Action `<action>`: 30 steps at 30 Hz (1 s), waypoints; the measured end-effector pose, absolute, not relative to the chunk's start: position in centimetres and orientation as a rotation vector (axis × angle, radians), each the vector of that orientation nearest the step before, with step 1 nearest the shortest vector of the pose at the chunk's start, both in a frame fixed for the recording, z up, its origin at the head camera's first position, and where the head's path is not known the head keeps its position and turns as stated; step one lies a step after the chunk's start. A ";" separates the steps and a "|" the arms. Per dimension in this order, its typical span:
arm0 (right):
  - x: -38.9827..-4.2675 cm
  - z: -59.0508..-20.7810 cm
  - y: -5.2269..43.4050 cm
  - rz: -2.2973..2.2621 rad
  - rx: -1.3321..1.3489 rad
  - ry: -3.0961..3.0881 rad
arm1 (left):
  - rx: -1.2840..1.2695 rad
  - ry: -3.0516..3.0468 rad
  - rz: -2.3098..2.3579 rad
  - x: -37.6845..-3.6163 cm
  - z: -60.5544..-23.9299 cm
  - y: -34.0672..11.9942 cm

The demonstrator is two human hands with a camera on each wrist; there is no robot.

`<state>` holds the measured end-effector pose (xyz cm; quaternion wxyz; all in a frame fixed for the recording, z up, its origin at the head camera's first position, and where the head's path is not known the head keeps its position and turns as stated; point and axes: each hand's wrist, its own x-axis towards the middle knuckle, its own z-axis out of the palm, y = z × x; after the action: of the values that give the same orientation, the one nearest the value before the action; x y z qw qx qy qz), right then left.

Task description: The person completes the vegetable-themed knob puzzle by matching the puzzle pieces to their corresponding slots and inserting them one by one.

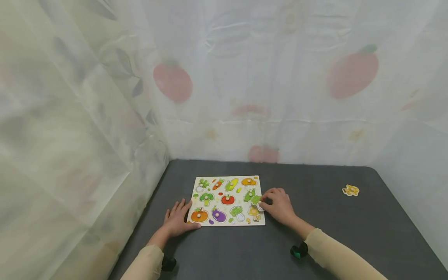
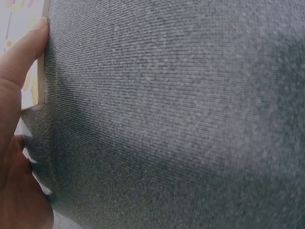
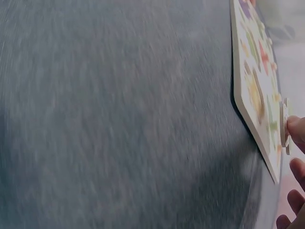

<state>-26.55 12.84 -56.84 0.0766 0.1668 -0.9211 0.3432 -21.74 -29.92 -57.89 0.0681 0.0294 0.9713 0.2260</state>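
You are seated at a dark grey felt-covered table (image 1: 315, 241), closed in on three sides by a pale translucent curtain printed with red fruit shapes (image 1: 245, 77). Near the table's middle, a little toward your left, lies a white rectangular wooden peg puzzle board printed with vegetables (image 1: 227, 200); most of its slots are filled, among them an orange pumpkin piece (image 1: 199, 215), a purple aubergine piece (image 1: 218, 215) and a red tomato piece (image 1: 228, 199).

Your left hand (image 1: 177, 221) lies flat on the felt at the board's near left corner, fingers straight and spread, holding nothing; in the left wrist view your thumb (image 2: 24, 55) presses against the board's edge.

Your right hand (image 1: 279, 206) rests at the board's right edge, fingers curled, and pinches a small green-and-white vegetable puzzle piece (image 1: 257, 201) over the right-hand column of slots. In the right wrist view a fingertip (image 3: 296, 131) rests against that piece where it stands just off the board's face; whether the piece sits in a slot or only touches the surface, you cannot tell.

Well apart, toward the far right of the table, a small yellow puzzle piece (image 1: 350, 190) lies alone on the felt.
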 end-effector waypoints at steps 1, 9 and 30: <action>-26.5 -56.9 12.6 1.031 0.507 -2.762 | 0.088 2.926 0.681 -21.7 -57.9 -29.9; -25.8 -57.3 10.7 1.056 0.583 -2.754 | 0.088 2.916 0.702 -21.7 -57.9 -29.9; -24.8 -57.6 7.5 1.011 0.616 -2.766 | 0.095 2.923 0.701 -21.6 -58.0 -30.0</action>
<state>-24.83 7.46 -57.62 0.0664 0.2042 -0.9173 0.3352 -21.64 -30.00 -57.99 0.0672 0.0315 0.9698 0.2325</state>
